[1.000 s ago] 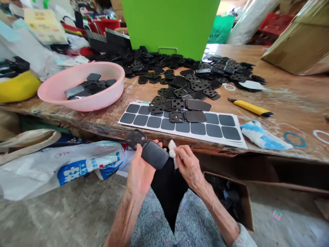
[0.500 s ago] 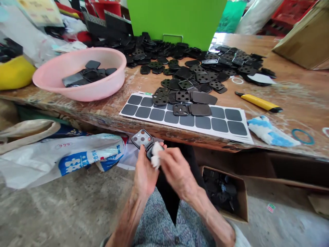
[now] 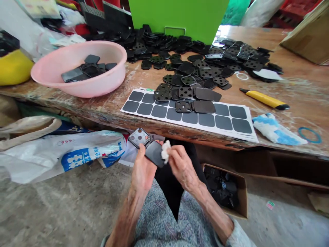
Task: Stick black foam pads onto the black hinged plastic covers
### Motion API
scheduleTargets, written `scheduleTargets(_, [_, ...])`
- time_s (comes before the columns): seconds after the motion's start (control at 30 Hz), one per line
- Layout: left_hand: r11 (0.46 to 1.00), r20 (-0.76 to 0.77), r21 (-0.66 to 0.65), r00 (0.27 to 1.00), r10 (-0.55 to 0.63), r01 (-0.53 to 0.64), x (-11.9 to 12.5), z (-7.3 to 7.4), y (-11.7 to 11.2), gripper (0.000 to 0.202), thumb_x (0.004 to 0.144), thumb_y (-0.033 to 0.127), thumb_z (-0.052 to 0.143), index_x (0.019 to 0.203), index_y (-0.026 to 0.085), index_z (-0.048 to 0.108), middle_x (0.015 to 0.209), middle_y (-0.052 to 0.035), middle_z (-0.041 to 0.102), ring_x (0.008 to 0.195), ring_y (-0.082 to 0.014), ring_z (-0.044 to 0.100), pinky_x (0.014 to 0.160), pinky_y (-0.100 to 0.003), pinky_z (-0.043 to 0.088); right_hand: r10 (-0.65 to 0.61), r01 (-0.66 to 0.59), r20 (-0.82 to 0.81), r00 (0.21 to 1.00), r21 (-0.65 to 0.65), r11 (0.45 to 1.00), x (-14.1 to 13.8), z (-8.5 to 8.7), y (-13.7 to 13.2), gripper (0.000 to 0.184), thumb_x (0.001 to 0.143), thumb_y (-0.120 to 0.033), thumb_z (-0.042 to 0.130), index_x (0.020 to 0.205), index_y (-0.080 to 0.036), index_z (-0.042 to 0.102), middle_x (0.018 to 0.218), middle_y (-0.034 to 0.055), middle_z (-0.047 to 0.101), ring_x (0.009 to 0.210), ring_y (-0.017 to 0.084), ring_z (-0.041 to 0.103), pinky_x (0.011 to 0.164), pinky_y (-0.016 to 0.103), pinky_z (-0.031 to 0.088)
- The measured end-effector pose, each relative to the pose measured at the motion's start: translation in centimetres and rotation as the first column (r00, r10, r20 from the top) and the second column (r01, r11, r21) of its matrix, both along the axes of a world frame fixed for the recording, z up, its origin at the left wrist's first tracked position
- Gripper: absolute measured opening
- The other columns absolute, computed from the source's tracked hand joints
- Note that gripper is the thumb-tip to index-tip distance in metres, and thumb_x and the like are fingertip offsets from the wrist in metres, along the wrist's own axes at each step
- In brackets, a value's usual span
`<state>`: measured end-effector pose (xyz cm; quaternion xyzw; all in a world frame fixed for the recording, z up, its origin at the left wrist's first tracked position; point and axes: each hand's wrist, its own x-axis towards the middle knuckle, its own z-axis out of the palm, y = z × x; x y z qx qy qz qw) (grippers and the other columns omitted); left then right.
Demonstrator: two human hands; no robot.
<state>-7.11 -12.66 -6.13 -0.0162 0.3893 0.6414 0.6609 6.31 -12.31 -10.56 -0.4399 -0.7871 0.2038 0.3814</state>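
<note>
Below the table edge, my left hand (image 3: pixel 144 169) grips a black hinged plate (image 3: pixel 155 153), unfolded. One half has round holes; the other is a smooth flat panel. My thumb presses near the hinge and the fingers lie underneath. My right hand (image 3: pixel 182 165) pinches a wad of white cloth (image 3: pixel 166 151) at the right end of the smooth panel. On the table ahead lie sheets of dark rounded-square stickers (image 3: pixel 190 118). Two similar unfolded plates (image 3: pixel 203 106) rest on those sheets, and a heap of black plates (image 3: pixel 203 68) spreads behind them.
A pink basin (image 3: pixel 79 85) with black parts stands at the left. To the right lie a yellow utility knife (image 3: pixel 267 99), a blue-and-white cloth (image 3: pixel 277 129) and a blue ring (image 3: pixel 309 135). A cardboard box (image 3: pixel 243 195) of black parts sits below. A green panel (image 3: pixel 177 17) stands behind.
My right hand has moved the white cloth rightwards over the smooth panel, uncovering most of it. My left hand still holds the plate. The view has shifted slightly.
</note>
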Motion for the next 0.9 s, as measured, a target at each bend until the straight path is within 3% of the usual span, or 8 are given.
scheduleTargets(0.17, [0.999, -0.099, 0.029, 0.994, 0.038, -0.036, -0.8, 0.6, 0.0, 0.032, 0.098, 0.031, 0.039, 0.118, 0.019, 0.06, 0.104, -0.0085, 0.071, 0.101, -0.0226, 0.067, 0.087, -0.034, 0.053, -0.22, 0.159, -0.166, 0.961, -0.318, 0.934, 3.1, -2.7, -1.4, 0.013, 0.091, -0.024, 0.047, 0.089, -0.021, 0.059, 0.085, 0.0038, 0.059, 0.065, 0.014, 0.053, 0.058, 0.026, 0.045])
scheduleTargets(0.33, [0.998, -0.18, -0.058, 0.983, -0.018, 0.007, -0.5, 1.7, -0.1, 0.024, 0.091, 0.028, 0.052, 0.11, 0.017, 0.062, 0.093, -0.0095, 0.073, 0.085, -0.0221, 0.071, 0.072, -0.032, 0.058, -0.315, 0.09, -0.302, 0.9, -0.577, 0.812, 4.2, 0.8, -1.6, 0.025, 0.09, -0.041, 0.051, 0.096, -0.019, 0.062, 0.07, -0.0005, 0.06, 0.057, 0.012, 0.051, 0.05, 0.022, 0.039])
scheduleTargets(0.5, [0.978, -0.331, -0.138, 0.923, -0.194, 0.156, -1.4, 4.1, 2.4, 0.024, 0.08, 0.03, 0.064, 0.099, 0.015, 0.065, 0.085, -0.0103, 0.074, 0.073, -0.0241, 0.071, 0.059, -0.033, 0.058, -0.328, 0.261, -0.18, 0.927, -0.316, 0.912, 9.8, 6.6, 4.5, 0.025, 0.091, -0.037, 0.047, 0.095, -0.019, 0.063, 0.078, 0.002, 0.065, 0.067, 0.014, 0.056, 0.058, 0.022, 0.044])
scheduleTargets(0.6, [0.962, -0.432, -0.086, 0.86, -0.272, 0.261, -1.6, 5.7, 5.2, 0.026, 0.072, 0.032, 0.073, 0.088, 0.014, 0.065, 0.075, -0.01, 0.073, 0.064, -0.024, 0.07, 0.055, -0.033, 0.056, -0.499, 0.5, 0.022, 0.866, -0.014, 0.866, 15.4, 9.4, 10.4, 0.027, 0.088, -0.036, 0.044, 0.089, -0.018, 0.064, 0.077, 0.0052, 0.066, 0.068, 0.018, 0.06, 0.063, 0.028, 0.047])
scheduleTargets(0.67, [0.961, -0.469, -0.037, 0.844, -0.26, 0.275, -1.1, 6.7, 7.1, 0.026, 0.07, 0.033, 0.075, 0.084, 0.014, 0.065, 0.07, -0.0084, 0.072, 0.058, -0.0221, 0.068, 0.052, -0.031, 0.055, -0.562, 0.552, 0.102, 0.821, 0.115, 0.826, 17.5, 10.6, 13.5, 0.027, 0.086, -0.035, 0.044, 0.089, -0.017, 0.064, 0.086, 0.0103, 0.067, 0.081, 0.024, 0.062, 0.076, 0.037, 0.049])
scheduleTargets(0.8, [0.975, -0.324, 0.168, 0.942, -0.085, 0.146, 1.5, 7.4, 10.2, 0.025, 0.064, 0.029, 0.08, 0.08, 0.016, 0.065, 0.079, -0.0038, 0.073, 0.072, -0.0166, 0.068, 0.065, -0.026, 0.054, -0.572, 0.557, 0.072, 0.817, 0.158, 0.815, 13.9, 11.3, 13.7, 0.03, 0.087, -0.038, 0.045, 0.099, -0.017, 0.063, 0.104, 0.0156, 0.064, 0.099, 0.029, 0.058, 0.09, 0.045, 0.044])
scheduleTargets(0.87, [0.962, -0.214, 0.266, 0.977, -0.01, 0.068, 3.0, 7.3, 11.2, 0.026, 0.061, 0.027, 0.082, 0.079, 0.017, 0.065, 0.084, -0.0008, 0.072, 0.078, -0.0138, 0.066, 0.074, -0.024, 0.052, -0.359, 0.35, -0.049, 0.932, -0.136, 0.927, 9.5, 10.8, 11.5, 0.031, 0.09, -0.043, 0.045, 0.105, -0.021, 0.061, 0.09, 0.008, 0.065, 0.084, 0.023, 0.06, 0.078, 0.036, 0.049])
scheduleTargets(0.9, [0.958, -0.19, 0.283, 0.982, -0.002, 0.057, 3.5, 7.2, 11.6, 0.027, 0.061, 0.027, 0.082, 0.079, 0.016, 0.065, 0.083, 0.0002, 0.071, 0.077, -0.0127, 0.065, 0.074, -0.024, 0.051, -0.199, 0.143, -0.149, 0.969, -0.318, 0.937, 7.3, 10.5, 10.5, 0.032, 0.09, -0.044, 0.047, 0.111, -0.023, 0.058, 0.089, 0.0046, 0.065, 0.081, 0.02, 0.06, 0.072, 0.032, 0.05])
